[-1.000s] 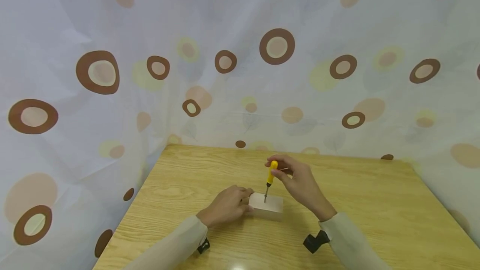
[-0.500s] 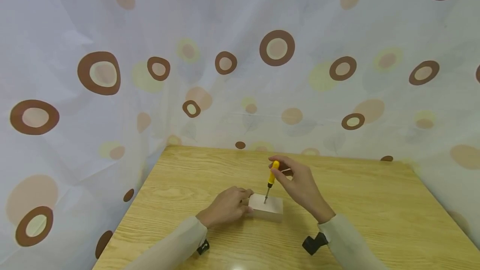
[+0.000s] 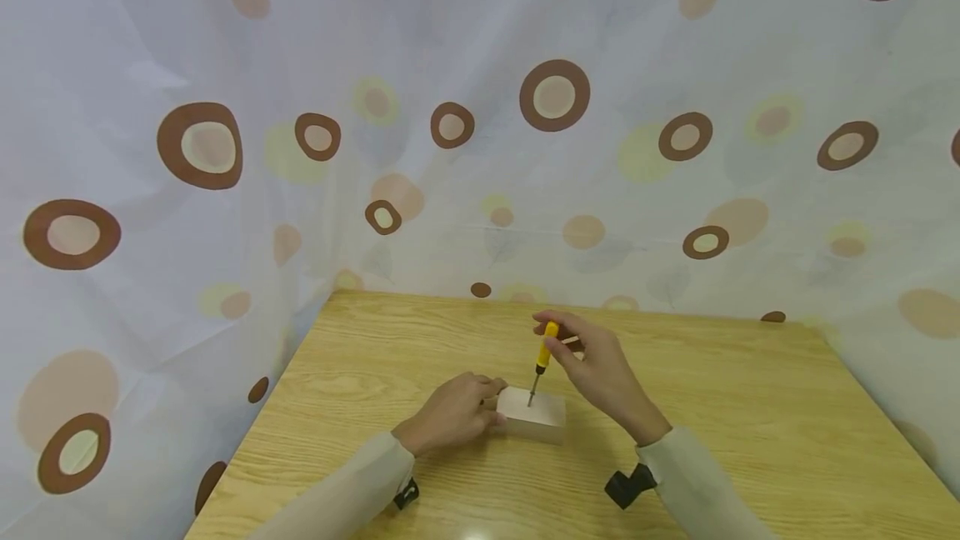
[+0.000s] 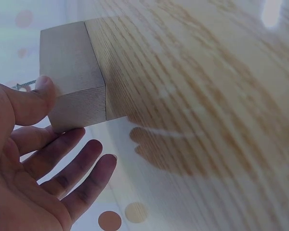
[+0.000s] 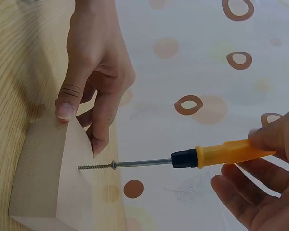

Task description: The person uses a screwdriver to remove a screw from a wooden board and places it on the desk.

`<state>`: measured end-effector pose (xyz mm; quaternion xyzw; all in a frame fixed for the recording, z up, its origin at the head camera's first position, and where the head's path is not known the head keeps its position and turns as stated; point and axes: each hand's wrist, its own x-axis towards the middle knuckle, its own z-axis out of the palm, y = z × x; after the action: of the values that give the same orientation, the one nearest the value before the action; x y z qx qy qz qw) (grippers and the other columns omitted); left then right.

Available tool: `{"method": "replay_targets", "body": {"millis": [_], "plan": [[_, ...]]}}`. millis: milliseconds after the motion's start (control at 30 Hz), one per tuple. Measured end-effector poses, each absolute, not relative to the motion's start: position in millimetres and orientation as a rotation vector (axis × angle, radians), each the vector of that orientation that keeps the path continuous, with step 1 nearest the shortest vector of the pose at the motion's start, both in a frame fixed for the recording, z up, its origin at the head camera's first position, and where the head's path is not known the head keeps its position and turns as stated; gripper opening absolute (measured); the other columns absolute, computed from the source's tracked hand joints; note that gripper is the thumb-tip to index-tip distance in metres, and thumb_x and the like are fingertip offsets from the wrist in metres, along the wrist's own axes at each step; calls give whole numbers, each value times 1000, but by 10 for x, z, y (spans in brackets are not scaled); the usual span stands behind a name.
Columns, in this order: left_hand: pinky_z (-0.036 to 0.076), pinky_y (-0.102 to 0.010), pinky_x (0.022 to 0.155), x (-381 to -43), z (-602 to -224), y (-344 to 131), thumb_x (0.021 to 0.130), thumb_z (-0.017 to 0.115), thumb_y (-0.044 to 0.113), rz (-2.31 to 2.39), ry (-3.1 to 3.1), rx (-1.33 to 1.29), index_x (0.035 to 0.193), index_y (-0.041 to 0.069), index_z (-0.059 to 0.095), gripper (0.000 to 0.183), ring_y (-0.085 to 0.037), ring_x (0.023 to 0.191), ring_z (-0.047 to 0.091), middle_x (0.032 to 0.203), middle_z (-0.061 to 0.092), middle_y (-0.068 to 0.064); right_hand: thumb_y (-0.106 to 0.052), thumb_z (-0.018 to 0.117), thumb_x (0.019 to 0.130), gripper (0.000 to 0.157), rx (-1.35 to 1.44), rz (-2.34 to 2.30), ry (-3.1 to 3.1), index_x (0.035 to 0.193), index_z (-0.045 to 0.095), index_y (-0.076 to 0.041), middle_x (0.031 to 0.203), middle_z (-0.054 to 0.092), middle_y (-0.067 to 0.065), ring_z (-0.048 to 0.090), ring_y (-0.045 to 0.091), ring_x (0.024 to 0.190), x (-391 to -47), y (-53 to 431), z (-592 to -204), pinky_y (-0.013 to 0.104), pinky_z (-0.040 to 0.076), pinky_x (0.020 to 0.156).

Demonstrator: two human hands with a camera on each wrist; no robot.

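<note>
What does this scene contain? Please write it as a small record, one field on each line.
Left hand: holds one end of the pale rectangular wooden block
Right hand: grips the yellow-handled metal screwdriver by its handle
Fastener: thin threaded metal screw, tip at the block's upper face, most thread exposed
Contact: screwdriver end meets the screw's head
Surface: light-brown wood-grain table
Background: white sheet with brown and beige circles

We've got one left hand [image 3: 453, 413], one right hand [image 3: 602, 365], just one yellow screwdriver [image 5: 226, 153], one screw [image 5: 97, 167], one pale block [image 3: 531, 425], two sleeves [image 3: 348, 486], two black wrist gadgets [image 3: 630, 487] and one wood-grain table [image 3: 735, 398].
</note>
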<state>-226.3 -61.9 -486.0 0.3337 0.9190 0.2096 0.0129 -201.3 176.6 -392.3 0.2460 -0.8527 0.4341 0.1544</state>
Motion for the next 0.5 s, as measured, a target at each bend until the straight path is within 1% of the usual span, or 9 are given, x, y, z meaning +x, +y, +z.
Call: {"method": "replay_targets", "body": {"millis": [100, 200, 267, 367, 433, 500], "plan": [[55, -38, 96, -2267, -4868, -615, 97, 72, 37, 644, 2866, 1051, 139, 7, 64, 52, -22, 118, 64, 136, 66, -4, -13, 74, 96, 35, 689, 1210, -2429, 131, 69, -15, 103, 69, -3, 66, 12, 86, -2009, 1766, -3939, 32, 59, 79], [55, -37, 96, -2270, -4874, -613, 97, 71, 37, 640, 2868, 1054, 140, 7, 64, 52, -21, 118, 64, 136, 66, -4, -10, 78, 92, 38, 683, 1182, -2393, 128, 70, -12, 102, 71, 0, 67, 13, 86, -2001, 1768, -3943, 31, 60, 78], [55, -37, 95, -2268, -4868, -613, 97, 72, 37, 637, 2870, 1054, 139, 8, 64, 52, -20, 117, 65, 136, 66, -4, -5, 77, 92, 38, 687, 1186, -2375, 129, 69, -11, 105, 73, 3, 70, 15, 90, -1999, 1769, -3937, 33, 60, 79], [55, -37, 96, -2264, -4860, -613, 97, 72, 37, 646, 2870, 1042, 139, 7, 65, 52, -21, 118, 64, 136, 66, -4, -1, 73, 94, 38, 698, 1224, -2362, 131, 66, -11, 108, 74, 3, 71, 17, 95, -2002, 1769, -3937, 35, 60, 82], [55, -38, 96, -2262, -4859, -611, 97, 72, 36, 652, 2869, 1035, 139, 7, 65, 51, -21, 118, 64, 136, 66, -4, -2, 72, 96, 36, 696, 1240, -2360, 130, 66, -13, 110, 73, 2, 71, 17, 95, -2009, 1767, -3945, 37, 60, 82], [54, -38, 97, -2261, -4860, -609, 97, 72, 36, 658, 2867, 1033, 139, 7, 65, 51, -22, 119, 64, 136, 66, -4, -6, 73, 96, 35, 684, 1224, -2358, 130, 68, -14, 107, 72, 0, 70, 15, 92, -2015, 1768, -3963, 36, 60, 81]]}}
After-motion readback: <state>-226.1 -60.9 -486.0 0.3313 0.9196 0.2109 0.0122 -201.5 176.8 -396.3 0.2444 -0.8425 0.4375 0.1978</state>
